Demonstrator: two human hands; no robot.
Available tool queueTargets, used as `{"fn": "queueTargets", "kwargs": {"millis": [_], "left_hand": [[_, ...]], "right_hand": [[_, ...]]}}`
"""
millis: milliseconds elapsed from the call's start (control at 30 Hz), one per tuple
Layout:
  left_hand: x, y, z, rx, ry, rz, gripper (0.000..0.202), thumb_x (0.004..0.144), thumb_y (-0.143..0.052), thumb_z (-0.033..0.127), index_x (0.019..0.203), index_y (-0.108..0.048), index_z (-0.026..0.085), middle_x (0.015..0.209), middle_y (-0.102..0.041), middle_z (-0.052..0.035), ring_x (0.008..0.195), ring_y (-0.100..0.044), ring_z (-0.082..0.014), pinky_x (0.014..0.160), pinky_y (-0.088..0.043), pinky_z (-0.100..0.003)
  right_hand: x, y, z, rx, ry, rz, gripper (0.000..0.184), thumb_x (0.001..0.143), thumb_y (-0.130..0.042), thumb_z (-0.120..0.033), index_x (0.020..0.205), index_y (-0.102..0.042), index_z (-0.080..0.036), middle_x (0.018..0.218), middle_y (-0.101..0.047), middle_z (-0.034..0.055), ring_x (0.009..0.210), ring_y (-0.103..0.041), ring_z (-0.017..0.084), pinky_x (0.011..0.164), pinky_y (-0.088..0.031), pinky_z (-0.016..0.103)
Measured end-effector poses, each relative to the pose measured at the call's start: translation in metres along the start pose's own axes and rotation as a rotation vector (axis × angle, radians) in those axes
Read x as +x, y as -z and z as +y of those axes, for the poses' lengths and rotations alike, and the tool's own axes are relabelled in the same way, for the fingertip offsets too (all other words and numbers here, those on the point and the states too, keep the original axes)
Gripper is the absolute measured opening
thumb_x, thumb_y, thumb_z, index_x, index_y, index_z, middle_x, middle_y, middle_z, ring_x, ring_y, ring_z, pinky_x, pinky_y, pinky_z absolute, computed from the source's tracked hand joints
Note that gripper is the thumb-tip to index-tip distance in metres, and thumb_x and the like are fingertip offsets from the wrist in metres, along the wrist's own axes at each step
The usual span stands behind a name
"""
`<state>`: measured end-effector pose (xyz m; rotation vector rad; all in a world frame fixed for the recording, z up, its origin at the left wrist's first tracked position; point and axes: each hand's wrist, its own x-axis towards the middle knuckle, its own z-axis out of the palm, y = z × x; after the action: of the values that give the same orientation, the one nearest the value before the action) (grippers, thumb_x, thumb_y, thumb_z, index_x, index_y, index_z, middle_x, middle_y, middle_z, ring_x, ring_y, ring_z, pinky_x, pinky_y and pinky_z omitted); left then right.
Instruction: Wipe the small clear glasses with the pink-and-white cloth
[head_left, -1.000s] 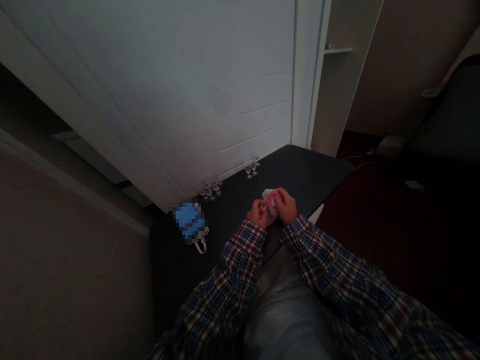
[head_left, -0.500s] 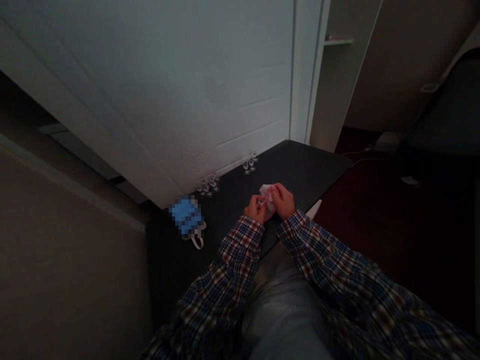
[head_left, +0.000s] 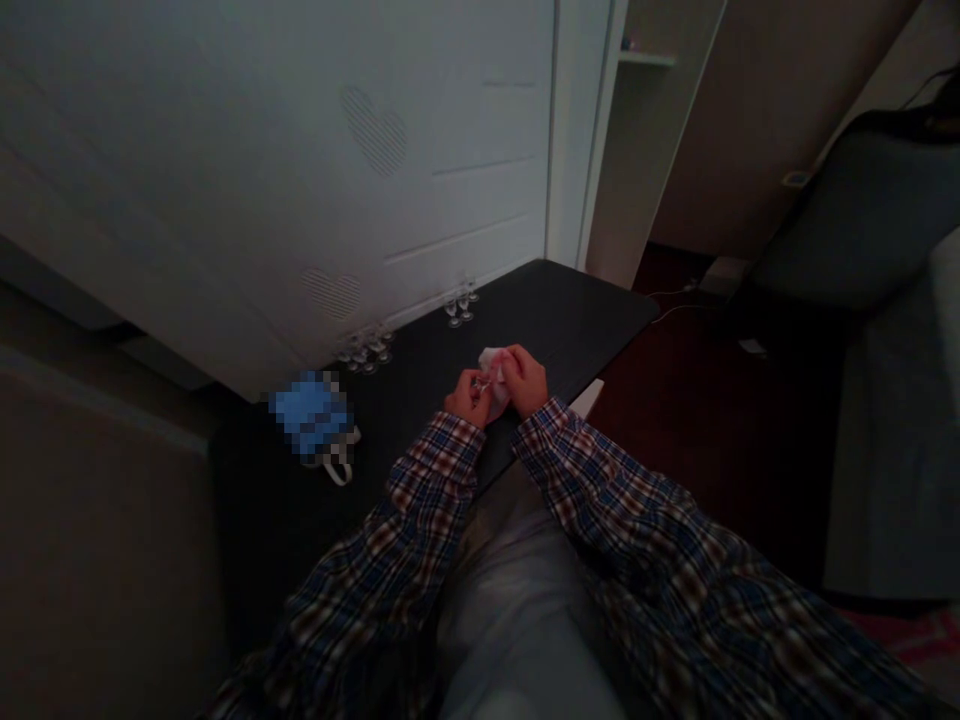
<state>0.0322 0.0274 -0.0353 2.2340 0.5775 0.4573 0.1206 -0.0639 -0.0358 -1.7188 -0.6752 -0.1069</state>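
Note:
Both of my hands meet over the dark table [head_left: 585,310], close to its near edge. My left hand [head_left: 466,397] is closed, pinching a small shiny object too small to name. My right hand [head_left: 527,380] is closed on a crumpled white cloth or tissue [head_left: 492,366], which is pressed against what the left hand holds. Plaid sleeves cover both forearms. The scene is very dim.
Two clusters of small clear glasses stand along the table's far edge by the white wall, one group [head_left: 364,350] and another [head_left: 460,305]. A blurred blue item [head_left: 311,418] with a white loop lies at the table's left. A dark chair [head_left: 847,230] stands right.
The view has shifted, so everything sits further left and slightly higher in frame. My hands stay together on the white cloth and the small object, held the same way.

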Motion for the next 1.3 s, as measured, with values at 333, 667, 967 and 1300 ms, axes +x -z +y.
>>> {"fn": "queueTargets", "kwargs": {"millis": [333, 667, 967, 1300], "left_hand": [[0.0011, -0.0019, -0.001, 0.011, -0.002, 0.016, 0.026, 0.081, -0.049, 0.034, 0.103, -0.054, 0.022, 0.077, -0.068, -0.0015, 0.066, -0.064, -0.0164, 0.053, -0.042, -0.02], [0.0015, -0.0013, -0.0003, 0.014, -0.023, 0.007, 0.028, 0.08, -0.048, 0.036, 0.103, -0.054, 0.021, 0.069, -0.065, -0.0002, 0.061, -0.062, -0.0164, 0.051, -0.041, -0.02], [0.0025, -0.0019, 0.0036, 0.014, 0.008, 0.005, 0.03, 0.079, -0.049, 0.036, 0.104, -0.054, 0.021, 0.074, -0.067, -0.0019, 0.06, -0.062, -0.0166, 0.051, -0.042, -0.021], [0.0011, -0.0007, 0.0081, 0.063, 0.003, 0.016, 0.03, 0.08, -0.048, 0.035, 0.105, -0.054, 0.021, 0.081, -0.069, -0.003, 0.069, -0.065, -0.0173, 0.056, -0.045, -0.021]], "right_hand": [[0.0011, 0.0002, 0.0014, -0.016, 0.011, 0.012, 0.027, 0.087, -0.04, -0.038, 0.084, -0.059, -0.019, 0.073, -0.058, -0.0011, 0.066, -0.052, 0.012, 0.062, -0.037, 0.022], [0.002, 0.0016, 0.0018, -0.008, 0.01, -0.006, 0.026, 0.088, -0.04, -0.038, 0.08, -0.057, -0.019, 0.069, -0.056, -0.002, 0.062, -0.048, 0.01, 0.059, -0.035, 0.022], [0.0057, 0.0018, 0.0031, -0.059, -0.008, -0.019, 0.026, 0.088, -0.039, -0.037, 0.081, -0.057, -0.02, 0.071, -0.056, -0.002, 0.067, -0.051, 0.011, 0.063, -0.036, 0.022], [0.008, 0.0028, 0.0043, -0.091, -0.014, -0.05, 0.029, 0.09, -0.037, -0.041, 0.082, -0.056, -0.02, 0.074, -0.056, -0.0017, 0.069, -0.052, 0.011, 0.067, -0.041, 0.023]]}}
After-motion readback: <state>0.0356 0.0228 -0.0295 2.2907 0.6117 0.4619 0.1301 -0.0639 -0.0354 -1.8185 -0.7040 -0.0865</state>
